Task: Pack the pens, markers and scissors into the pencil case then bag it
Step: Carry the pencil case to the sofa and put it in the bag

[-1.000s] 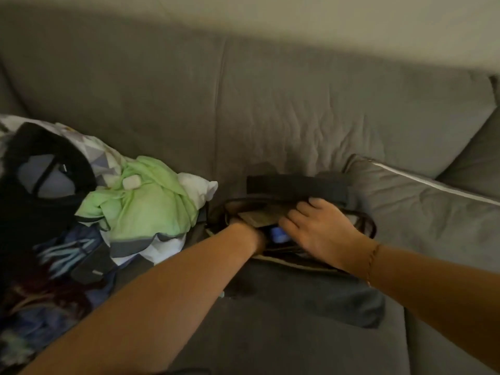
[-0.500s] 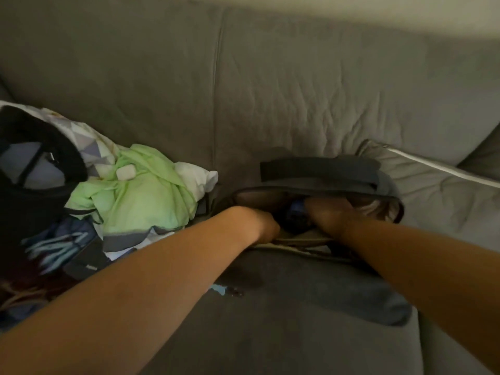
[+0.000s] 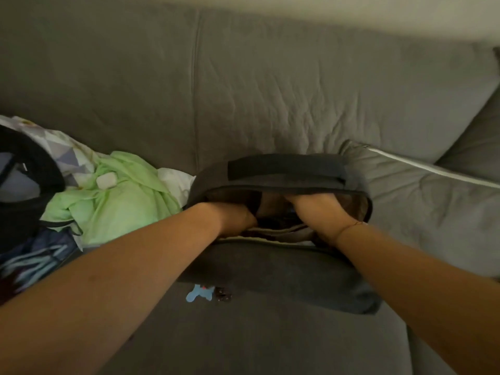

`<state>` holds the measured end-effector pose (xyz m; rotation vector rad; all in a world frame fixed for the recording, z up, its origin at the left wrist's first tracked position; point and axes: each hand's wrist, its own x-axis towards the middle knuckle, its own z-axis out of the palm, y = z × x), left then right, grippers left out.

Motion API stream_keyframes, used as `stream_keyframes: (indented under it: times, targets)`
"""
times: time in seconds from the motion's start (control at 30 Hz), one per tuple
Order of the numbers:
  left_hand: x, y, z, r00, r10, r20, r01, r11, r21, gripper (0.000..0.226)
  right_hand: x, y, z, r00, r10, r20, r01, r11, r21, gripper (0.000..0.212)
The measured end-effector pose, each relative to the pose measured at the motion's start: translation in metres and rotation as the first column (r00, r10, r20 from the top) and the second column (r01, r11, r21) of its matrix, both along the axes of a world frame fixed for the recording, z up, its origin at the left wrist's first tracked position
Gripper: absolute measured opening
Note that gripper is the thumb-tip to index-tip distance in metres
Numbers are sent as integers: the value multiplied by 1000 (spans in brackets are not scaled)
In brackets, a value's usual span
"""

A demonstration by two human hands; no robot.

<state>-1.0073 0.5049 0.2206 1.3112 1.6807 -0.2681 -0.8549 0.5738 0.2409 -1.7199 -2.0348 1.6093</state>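
On the seat of a grey sofa [image 3: 270, 90], a dark grey bag [image 3: 284, 277] lies with its mouth open toward the backrest, its front panel spreading toward the camera and its strap [image 3: 286, 166] lying flat across the far rim. Both forearms reach forward into the opening. Left hand [image 3: 232, 219]: sunk into the left part of the mouth, knuckles up, fingers curled down and hidden inside; whether it grips anything cannot be told. Right hand [image 3: 313, 212]: sunk into the right part of the mouth, fingers likewise out of sight below the rim; grasp state cannot be told. A thin bracelet [image 3: 349, 227] circles the right wrist. The two hands are apart, with a dark gap of bag interior between them. Pencil case: not clearly identifiable; only dim, blurred shapes and a pale lining edge show between the hands inside the bag, so its exact position cannot be confirmed. Just beside the near edge of the bag, on the seat cushion, lie a small light-blue charm [image 3: 198, 292] and a small dark object [image 3: 223, 293], touching or nearly so. Left of the bag: a heap of laundry topped by a light-green garment [image 3: 121, 201], with a small white case [image 3: 106, 181] resting on it. Right of the bag: a grey cushion [image 3: 433, 207] with white piping, touching the bag's far corner.
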Motion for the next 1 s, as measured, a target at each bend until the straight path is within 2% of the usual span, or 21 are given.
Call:
stream_keyframes:
  times: [0.07,0.13,0.17,0.23,0.27,0.3,0.33,0.4,0.43,0.5,0.53,0.63,0.73,0.8,0.87,0.93,1.0]
  targets:
    - [3,4,0,999,-32,-31,32,999,-1,36,6,-5,9,968,-149,-200,114,977,-179,33]
    - [8,8,1,994,-50,-95,48,998,-26,34,14,-12,9,880,-276,-387,120,916,-382,26]
    - [9,12,-1,994,-21,-110,21,1000,-4,34,18,-15,8,850,-262,-457,34,894,-448,26]
    - [4,19,-10,991,28,-131,-28,1000,1,38,27,-19,-1,873,-62,-484,-192,868,-458,47]
    - [1,21,-11,989,26,-147,-29,999,-18,44,32,-19,-10,890,43,-454,-270,852,-449,62]
    - [-3,23,-11,985,14,-172,-20,999,-31,48,34,-20,-16,905,117,-410,-315,831,-459,67]
    - [-7,24,-10,982,24,-185,-31,999,-34,50,35,-20,-24,918,185,-350,-338,826,-450,57]
    - [-8,27,-6,987,19,-159,-22,1000,-17,44,31,-19,-39,927,340,-159,-374,871,-318,18]
    - [-8,28,-8,991,3,-137,-4,1000,-4,38,29,-17,-43,921,382,-83,-389,879,-275,10]
    - [-8,28,-13,994,-15,-112,17,1000,17,23,21,-11,-51,883,465,62,-449,875,-181,14]
    - [-8,28,-15,994,-24,-110,26,999,18,12,15,-8,-54,848,507,154,-497,862,-101,24]
    - [-10,31,-20,992,-48,-114,51,998,23,26,-2,-3,-56,780,522,345,-585,804,105,44]
    - [-12,35,-21,993,-66,-103,67,998,12,24,-12,-3,-61,759,512,402,-605,783,145,43]
    - [-13,33,-24,996,-78,-44,74,995,-73,10,-14,-3,-65,799,486,353,-539,840,64,40]
    - [-11,32,-32,998,-55,43,59,992,-112,29,-14,-1,-72,809,491,323,-525,851,24,34]
    - [-4,32,-40,999,-6,32,7,999,-32,36,-10,2,-75,823,457,338,-507,858,75,20]
    - [2,33,-46,999,42,-23,-39,996,83,31,-2,5,-67,853,402,332,-477,858,188,11]
